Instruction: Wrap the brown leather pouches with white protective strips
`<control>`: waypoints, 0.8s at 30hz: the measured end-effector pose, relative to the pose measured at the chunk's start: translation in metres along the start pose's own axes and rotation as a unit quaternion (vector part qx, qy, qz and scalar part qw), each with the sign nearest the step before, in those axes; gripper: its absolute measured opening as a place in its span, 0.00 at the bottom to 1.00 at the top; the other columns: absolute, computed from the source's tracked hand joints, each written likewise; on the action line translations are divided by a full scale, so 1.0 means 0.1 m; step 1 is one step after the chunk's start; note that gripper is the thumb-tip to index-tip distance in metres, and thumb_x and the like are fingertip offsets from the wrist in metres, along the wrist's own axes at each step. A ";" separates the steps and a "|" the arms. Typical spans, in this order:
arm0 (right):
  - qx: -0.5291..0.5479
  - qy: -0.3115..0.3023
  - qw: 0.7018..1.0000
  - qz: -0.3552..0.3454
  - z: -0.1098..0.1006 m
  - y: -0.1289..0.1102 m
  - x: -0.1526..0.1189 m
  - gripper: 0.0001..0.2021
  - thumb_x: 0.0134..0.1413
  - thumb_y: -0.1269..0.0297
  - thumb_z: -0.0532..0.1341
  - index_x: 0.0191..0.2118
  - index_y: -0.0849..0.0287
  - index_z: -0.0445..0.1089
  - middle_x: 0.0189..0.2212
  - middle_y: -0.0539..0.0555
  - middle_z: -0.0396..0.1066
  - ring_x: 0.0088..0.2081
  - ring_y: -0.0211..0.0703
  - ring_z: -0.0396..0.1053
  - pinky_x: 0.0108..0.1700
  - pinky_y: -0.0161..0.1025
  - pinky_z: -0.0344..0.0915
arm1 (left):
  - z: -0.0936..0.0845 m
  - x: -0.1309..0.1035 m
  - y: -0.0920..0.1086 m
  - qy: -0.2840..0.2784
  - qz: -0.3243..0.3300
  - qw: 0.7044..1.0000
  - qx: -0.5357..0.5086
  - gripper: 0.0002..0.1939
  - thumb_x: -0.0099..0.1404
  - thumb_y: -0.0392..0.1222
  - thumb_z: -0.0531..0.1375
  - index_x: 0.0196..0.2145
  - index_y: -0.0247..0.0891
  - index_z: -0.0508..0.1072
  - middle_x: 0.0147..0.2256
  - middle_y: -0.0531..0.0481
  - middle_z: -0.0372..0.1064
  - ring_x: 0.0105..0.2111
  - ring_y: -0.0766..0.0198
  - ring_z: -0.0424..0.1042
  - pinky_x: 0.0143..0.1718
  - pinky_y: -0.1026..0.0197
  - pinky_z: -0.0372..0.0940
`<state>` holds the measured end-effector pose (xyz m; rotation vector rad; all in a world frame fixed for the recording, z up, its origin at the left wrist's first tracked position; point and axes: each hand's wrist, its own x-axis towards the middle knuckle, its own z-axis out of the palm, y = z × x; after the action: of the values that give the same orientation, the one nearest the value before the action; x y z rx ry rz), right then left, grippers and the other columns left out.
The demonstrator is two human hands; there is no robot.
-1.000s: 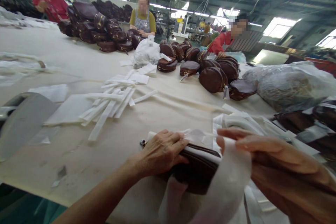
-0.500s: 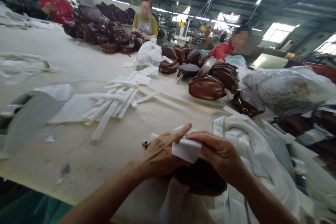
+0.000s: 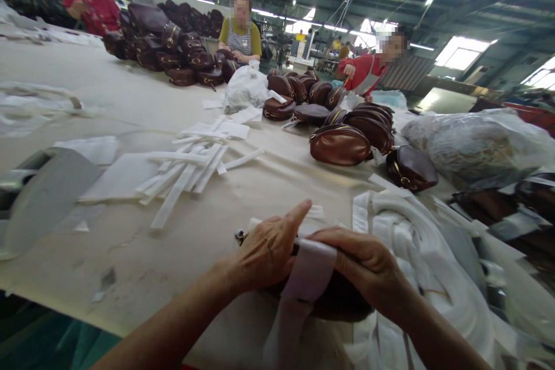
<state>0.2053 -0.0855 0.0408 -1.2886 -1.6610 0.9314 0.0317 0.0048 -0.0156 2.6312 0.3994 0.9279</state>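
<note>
A dark leather bag lies on the table right in front of me, with a metal fitting showing at its left end. My left hand is on the bag's left part, index finger stretched out and the other fingers bent over it, partly hidden. Across the bag's middle runs a white strip, its lower end hanging toward me. My right hand pinches the strip's upper end between thumb and fingers at the bag's top edge.
White strips lie piled to the left. Brown bags stand in rows beyond, near a stuffed plastic sack. At right is a folded white roll of material. Several co-workers, one in a checked apron, are around the table.
The white strip, folded up between my hands before, now lies flat across the bag, its upper end under my right fingers. The co-worker at right has straightened up and raised a hand.
</note>
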 end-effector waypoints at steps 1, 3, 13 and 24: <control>-0.015 -0.012 1.000 -0.013 0.01 -0.01 0.00 0.10 0.60 0.63 0.57 0.41 0.56 0.75 0.37 0.53 0.76 0.40 0.40 0.72 0.44 0.33 0.67 | -0.01 0.01 0.00 -0.010 0.015 1.000 0.001 0.29 0.66 0.37 0.51 0.61 0.29 0.45 0.56 0.31 0.60 0.52 0.55 0.68 0.46 0.56 0.66; -0.047 -0.027 0.998 -0.039 0.02 -0.03 -0.01 0.10 0.60 0.65 0.56 0.41 0.58 0.74 0.36 0.53 0.75 0.39 0.39 0.73 0.43 0.33 0.68 | -0.03 0.03 0.01 -0.042 0.042 0.998 -0.002 0.22 0.66 0.34 0.50 0.57 0.34 0.56 0.54 0.38 0.64 0.52 0.58 0.68 0.46 0.58 0.65; -0.131 0.129 0.978 -0.103 -0.21 0.07 -0.30 0.16 0.56 0.75 0.57 0.47 0.52 0.70 0.40 0.52 0.73 0.34 0.34 0.73 0.36 0.30 0.70 | -0.06 0.08 0.02 -0.131 0.020 0.991 0.006 0.15 0.63 0.41 0.57 0.48 0.36 0.67 0.42 0.47 0.73 0.41 0.59 0.72 0.43 0.58 0.63; -0.157 0.057 0.983 -0.082 -0.42 0.79 -0.10 0.14 0.53 0.66 0.64 0.47 0.53 0.73 0.45 0.56 0.74 0.50 0.46 0.69 0.54 0.48 0.66 | -0.06 -0.08 0.17 0.003 0.086 0.995 0.047 0.11 0.66 0.34 0.52 0.45 0.35 0.68 0.39 0.46 0.74 0.41 0.61 0.71 0.40 0.59 0.64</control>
<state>0.2747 -0.0761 -0.0157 -1.3560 -1.8426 0.5009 0.0246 -0.0122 -0.0096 2.7848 0.2261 0.9930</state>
